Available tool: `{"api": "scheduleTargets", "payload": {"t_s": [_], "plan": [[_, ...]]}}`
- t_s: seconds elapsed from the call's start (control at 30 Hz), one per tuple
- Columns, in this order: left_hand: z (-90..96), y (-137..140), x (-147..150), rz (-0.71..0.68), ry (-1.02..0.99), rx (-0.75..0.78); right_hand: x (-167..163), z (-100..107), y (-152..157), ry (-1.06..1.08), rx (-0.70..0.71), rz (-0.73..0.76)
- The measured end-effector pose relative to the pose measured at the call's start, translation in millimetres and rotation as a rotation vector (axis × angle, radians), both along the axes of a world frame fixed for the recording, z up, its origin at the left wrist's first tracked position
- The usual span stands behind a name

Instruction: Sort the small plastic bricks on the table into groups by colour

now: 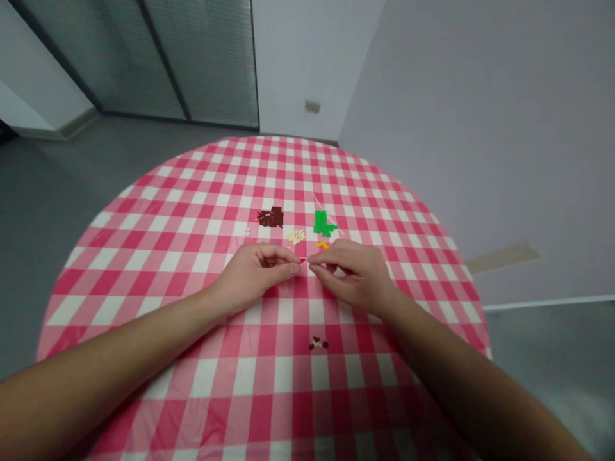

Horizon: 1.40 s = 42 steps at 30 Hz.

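My left hand (262, 272) pinches a tiny red piece (302, 260), likely a building brick, between thumb and fingers. Facing it, my right hand (358, 272) has its thumb and forefinger brought together close to that piece; whatever lies between them is too small to make out. Just beyond the hands lie yellow pieces (322, 245), a heap of cream pieces (296, 236), green bricks (323, 223) and dark brown bricks (271, 218). Nearer to me sits a small group of brown and cream pieces (318, 344).
A red-and-white checked cloth (192, 224) covers the round table. A few small white pieces (248, 232) lie left of the cream heap. Behind the table are a glass partition (211, 57) and a wall with an outlet plate (312, 106).
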State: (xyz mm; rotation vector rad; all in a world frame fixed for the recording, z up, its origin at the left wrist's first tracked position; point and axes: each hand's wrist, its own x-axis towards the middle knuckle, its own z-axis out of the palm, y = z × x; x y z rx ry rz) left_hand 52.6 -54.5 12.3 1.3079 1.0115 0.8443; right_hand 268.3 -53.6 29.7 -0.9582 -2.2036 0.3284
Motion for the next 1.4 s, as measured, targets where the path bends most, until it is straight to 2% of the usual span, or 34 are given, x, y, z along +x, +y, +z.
{"api": "scheduleTargets", "payload": {"t_s": [0.13, 0.37, 0.63, 0.77, 0.83, 0.93, 1.03, 1.1, 1.2, 1.4], "plan": [[-1.0, -1, 3, 0.030, -0.092, -0.012, -5, -3, -4, -0.021, -0.039, 0.060], [2.2, -3, 5, 0.018, -0.030, -0.004, -7, -7, -1, 0.012, -0.034, 0.108], [1.5, -9, 6, -0.009, 0.095, 0.184, -6, -11, 2, 0.038, -0.124, 0.095], [-0.2, -11, 5, -0.056, 0.086, 0.243, -4, -8, 4, 0.043, -0.156, 0.079], [-1.6, -12, 4, -0.062, 0.084, 0.244, 1, -4, 7, 0.005, -0.182, 0.028], [-1.9, -13, 3, -0.063, 0.166, 0.281, 14, 1, 18, -0.192, -0.218, -0.171], [0.7, -14, 3, -0.104, 0.267, 0.351, 28, 2, 30, -0.426, -0.327, -0.319], [3.0, -15, 2, -0.154, 0.300, 0.393, 34, -1, 36, -0.487, -0.400, -0.354], [4.6, -16, 2, -0.212, 0.330, 0.449, 36, -7, 42, -0.459, -0.443, -0.371], [2.7, -15, 3, -0.236, 0.334, 0.478, 40, -17, 46, -0.299, -0.539, -0.349]]}}
